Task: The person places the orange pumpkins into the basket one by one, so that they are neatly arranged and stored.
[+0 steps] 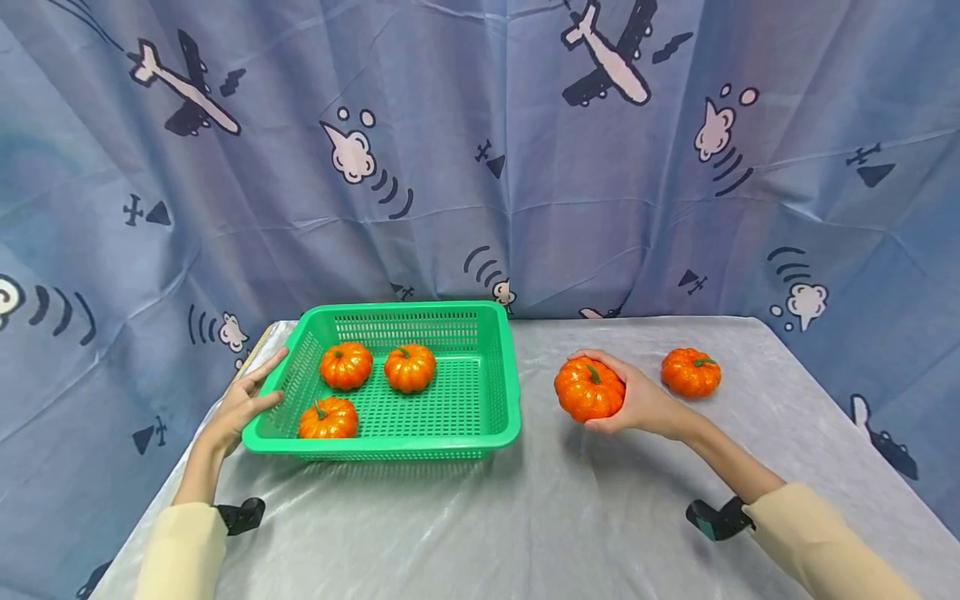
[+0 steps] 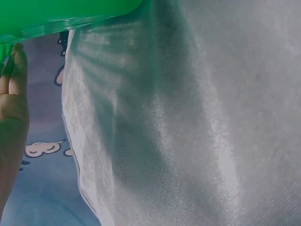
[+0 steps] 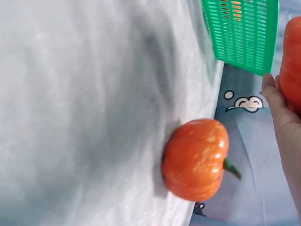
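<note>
My right hand [image 1: 641, 400] grips a small orange pumpkin [image 1: 588, 390] with a green stem, fingers behind it and thumb at its front. The right wrist view shows this held pumpkin [image 3: 292, 66] only at the edge. My left hand [image 1: 242, 408] rests against the left side of a green plastic basket [image 1: 512, 375], its fingers straight and spread at the rim. In the left wrist view, part of that hand [image 2: 14, 94] shows below the basket. Inside the basket lie three orange pumpkins, one at the back left [image 1: 346, 365], one at the back middle [image 1: 410, 367] and one at the front left [image 1: 328, 418].
Another orange pumpkin [image 1: 691, 372] lies on the table to the right, beyond my right forearm. A grey-white cloth [image 1: 465, 533] covers the table. Behind it hangs a blue curtain [image 1: 450, 75] printed with airplanes. Each wrist wears a small black camera [image 1: 242, 516].
</note>
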{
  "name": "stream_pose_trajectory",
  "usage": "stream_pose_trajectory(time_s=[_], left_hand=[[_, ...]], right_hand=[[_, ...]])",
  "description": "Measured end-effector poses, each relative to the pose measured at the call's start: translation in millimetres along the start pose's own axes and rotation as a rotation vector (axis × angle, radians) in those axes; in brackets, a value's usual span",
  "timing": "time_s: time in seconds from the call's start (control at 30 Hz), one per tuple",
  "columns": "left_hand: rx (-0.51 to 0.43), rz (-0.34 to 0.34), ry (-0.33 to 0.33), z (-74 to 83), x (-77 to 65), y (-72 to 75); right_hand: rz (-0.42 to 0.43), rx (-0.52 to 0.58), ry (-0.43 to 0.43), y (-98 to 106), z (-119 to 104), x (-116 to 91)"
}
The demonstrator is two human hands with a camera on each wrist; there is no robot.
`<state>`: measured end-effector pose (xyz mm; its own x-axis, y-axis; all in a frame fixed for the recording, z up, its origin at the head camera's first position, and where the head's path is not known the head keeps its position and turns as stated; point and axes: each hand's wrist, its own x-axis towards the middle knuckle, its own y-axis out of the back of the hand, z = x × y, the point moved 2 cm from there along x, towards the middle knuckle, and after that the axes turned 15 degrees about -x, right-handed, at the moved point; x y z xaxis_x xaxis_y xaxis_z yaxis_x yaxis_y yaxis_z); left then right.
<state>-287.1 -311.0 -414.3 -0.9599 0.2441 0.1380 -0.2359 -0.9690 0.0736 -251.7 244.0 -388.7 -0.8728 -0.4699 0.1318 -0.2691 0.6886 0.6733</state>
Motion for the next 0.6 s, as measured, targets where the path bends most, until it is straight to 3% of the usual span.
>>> stream_pose_trajectory(time_s=[0.6], left_hand=[[-0.032,0.011,0.041,0.2,-1.1,-0.2]], right_hand=[[-0.016,-0.026,0.046,-1.7,-34.8,43.1]])
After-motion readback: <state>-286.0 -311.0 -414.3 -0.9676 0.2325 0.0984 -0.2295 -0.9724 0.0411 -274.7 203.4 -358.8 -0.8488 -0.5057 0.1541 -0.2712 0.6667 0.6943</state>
